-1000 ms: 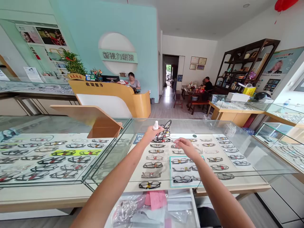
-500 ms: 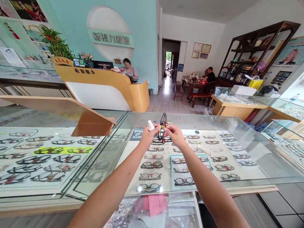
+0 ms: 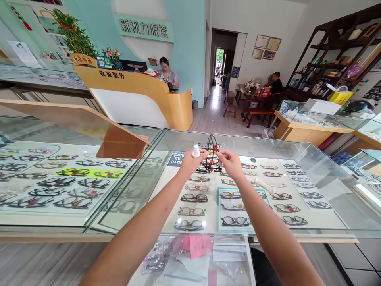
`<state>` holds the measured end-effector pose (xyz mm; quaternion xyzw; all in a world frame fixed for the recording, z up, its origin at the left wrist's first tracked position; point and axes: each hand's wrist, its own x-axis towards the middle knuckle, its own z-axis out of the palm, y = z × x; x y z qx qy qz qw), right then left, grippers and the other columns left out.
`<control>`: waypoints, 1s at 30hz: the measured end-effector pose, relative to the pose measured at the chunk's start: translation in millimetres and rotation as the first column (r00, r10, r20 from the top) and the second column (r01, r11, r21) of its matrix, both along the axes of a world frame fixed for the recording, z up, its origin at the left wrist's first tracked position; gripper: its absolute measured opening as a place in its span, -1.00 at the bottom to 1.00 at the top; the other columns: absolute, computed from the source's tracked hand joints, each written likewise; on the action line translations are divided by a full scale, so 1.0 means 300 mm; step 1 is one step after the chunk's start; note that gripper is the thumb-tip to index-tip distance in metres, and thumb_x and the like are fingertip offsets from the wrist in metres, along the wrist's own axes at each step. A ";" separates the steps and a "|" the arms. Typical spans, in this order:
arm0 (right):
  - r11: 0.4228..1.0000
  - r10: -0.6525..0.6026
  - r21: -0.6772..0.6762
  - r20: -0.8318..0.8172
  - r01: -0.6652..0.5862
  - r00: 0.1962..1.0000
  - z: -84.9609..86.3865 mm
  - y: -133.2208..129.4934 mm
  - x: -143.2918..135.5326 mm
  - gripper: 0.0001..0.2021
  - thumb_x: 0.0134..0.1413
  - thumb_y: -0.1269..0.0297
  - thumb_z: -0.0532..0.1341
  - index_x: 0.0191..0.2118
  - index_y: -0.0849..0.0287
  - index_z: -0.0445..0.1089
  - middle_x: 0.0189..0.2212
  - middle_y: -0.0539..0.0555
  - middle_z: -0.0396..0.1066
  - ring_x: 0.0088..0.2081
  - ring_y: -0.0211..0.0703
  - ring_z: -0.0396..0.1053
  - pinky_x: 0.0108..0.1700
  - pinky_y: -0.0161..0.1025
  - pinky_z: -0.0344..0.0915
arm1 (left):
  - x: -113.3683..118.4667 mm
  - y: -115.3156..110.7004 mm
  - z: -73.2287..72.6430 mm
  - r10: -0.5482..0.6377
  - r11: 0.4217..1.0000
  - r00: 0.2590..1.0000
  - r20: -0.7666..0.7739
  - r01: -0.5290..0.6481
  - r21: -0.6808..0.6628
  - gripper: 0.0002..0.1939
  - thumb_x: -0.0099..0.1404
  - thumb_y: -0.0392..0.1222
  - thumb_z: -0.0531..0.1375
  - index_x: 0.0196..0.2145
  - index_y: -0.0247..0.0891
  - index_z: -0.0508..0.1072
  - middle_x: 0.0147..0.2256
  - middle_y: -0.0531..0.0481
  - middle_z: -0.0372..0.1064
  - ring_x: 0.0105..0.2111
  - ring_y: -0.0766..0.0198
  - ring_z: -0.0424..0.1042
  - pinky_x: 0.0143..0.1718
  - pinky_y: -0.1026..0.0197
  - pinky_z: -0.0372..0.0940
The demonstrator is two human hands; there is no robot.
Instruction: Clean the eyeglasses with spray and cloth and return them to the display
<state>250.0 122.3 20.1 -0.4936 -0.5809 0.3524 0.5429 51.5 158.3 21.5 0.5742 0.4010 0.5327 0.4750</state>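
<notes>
Both hands are stretched out over the glass display case. A pair of dark-framed eyeglasses [image 3: 211, 140] is held upright and edge-on between them. My left hand [image 3: 189, 162] is closed round a small white bottle [image 3: 196, 151] with a pale cap, and its fingertips also pinch the near side of the frame. My right hand [image 3: 231, 162] is closed, thumb and fingers gripping the other side of the eyeglasses. Under the glass, rows of spectacles [image 3: 194, 198] lie on a white board; some carry red or yellow tags. The exact finger contacts are too small to make out.
Below me an open drawer [image 3: 249, 258] holds plastic bags and pink paper [image 3: 200, 246]. A wooden panel [image 3: 89, 123] stands tilted on the left case. A small white tube [image 3: 264, 185] lies on the right. People sit at the counter [image 3: 175, 107] and a far table.
My view has tilted down and shifted a little left, so the room sits higher. The bottle stands more upright in my left hand. Both hands keep hold of the eyeglasses.
</notes>
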 end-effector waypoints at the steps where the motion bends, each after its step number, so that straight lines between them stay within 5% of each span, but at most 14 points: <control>1: 0.998 -0.057 -0.013 0.004 0.057 0.998 0.003 -0.003 0.007 -0.50 0.22 -0.26 0.31 -0.13 0.13 0.60 -0.56 -0.03 0.48 -0.57 -0.22 0.18 -0.43 -0.21 0.16 | -0.003 0.002 -0.002 0.004 1.000 1.000 -0.003 -0.004 0.000 -0.47 -0.01 0.25 0.58 -0.32 -0.29 0.72 -0.47 -0.03 0.47 -0.47 0.29 0.27 -0.40 0.19 0.21; 6: 0.922 -0.370 0.155 0.084 0.355 0.925 0.027 -0.020 0.039 -0.58 0.40 -0.08 0.18 0.08 0.11 0.57 -0.17 0.14 0.71 -0.40 -0.11 0.47 -0.27 -0.15 0.39 | -0.013 0.011 -0.022 0.008 1.000 0.998 -0.062 -0.007 0.015 -0.45 0.06 0.29 0.55 -0.26 -0.27 0.74 -0.40 -0.07 0.53 -0.43 0.25 0.31 -0.35 0.17 0.21; 12: 0.831 -0.472 0.391 0.116 0.396 0.874 0.038 -0.031 0.035 -0.49 0.38 0.12 0.20 0.37 0.02 0.27 0.33 0.27 0.47 -0.01 -0.02 0.60 -0.19 -0.14 0.42 | -0.011 0.006 -0.027 -0.010 1.000 0.993 -0.121 0.014 0.025 -0.45 0.09 0.33 0.52 -0.28 -0.25 0.73 -0.38 -0.08 0.55 -0.41 0.23 0.34 -0.31 0.14 0.22; 15: 0.826 -0.459 0.406 0.083 0.391 0.885 0.031 -0.043 0.013 -0.58 0.35 0.10 0.24 0.24 0.03 0.27 0.22 0.24 0.53 -0.09 -0.06 0.59 -0.19 -0.15 0.41 | -0.008 0.002 -0.018 -0.006 1.000 0.997 -0.083 0.007 0.011 -0.44 0.07 0.33 0.53 -0.27 -0.25 0.73 -0.43 -0.06 0.52 -0.43 0.22 0.34 -0.32 0.14 0.24; 20: 0.953 -0.250 0.235 0.262 0.190 0.932 0.002 -0.061 -0.043 -0.70 0.34 -0.04 0.27 -0.02 0.05 0.40 -0.32 -0.02 0.54 -0.38 -0.14 0.41 -0.24 -0.18 0.34 | -0.009 -0.007 -0.001 -0.004 0.999 0.998 -0.059 0.006 0.034 -0.45 0.04 0.29 0.56 -0.27 -0.26 0.74 -0.35 -0.10 0.59 -0.38 0.19 0.40 -0.29 0.13 0.29; 25: 0.978 -0.168 0.159 0.232 0.133 0.958 -0.016 -0.056 -0.071 -0.58 0.31 0.02 0.25 0.18 0.09 0.40 -0.30 -0.03 0.53 -0.42 -0.16 0.37 -0.24 -0.17 0.33 | 0.004 -0.018 -0.010 -0.065 0.997 0.996 -0.067 0.067 0.043 -0.49 0.02 0.27 0.57 -0.31 -0.23 0.73 -0.23 -0.18 0.66 -0.21 0.03 0.55 -0.11 0.04 0.38; 30: 0.968 -0.216 0.170 0.171 0.187 0.961 -0.023 -0.036 -0.048 -0.33 0.22 0.21 0.23 0.43 0.15 0.20 -0.27 -0.02 0.50 -0.41 -0.16 0.33 -0.21 -0.15 0.33 | 0.008 -0.021 -0.013 -0.020 0.999 0.999 -0.043 0.022 0.030 -0.46 0.02 0.29 0.57 -0.30 -0.24 0.73 -0.26 -0.15 0.63 -0.28 0.11 0.48 -0.22 0.11 0.32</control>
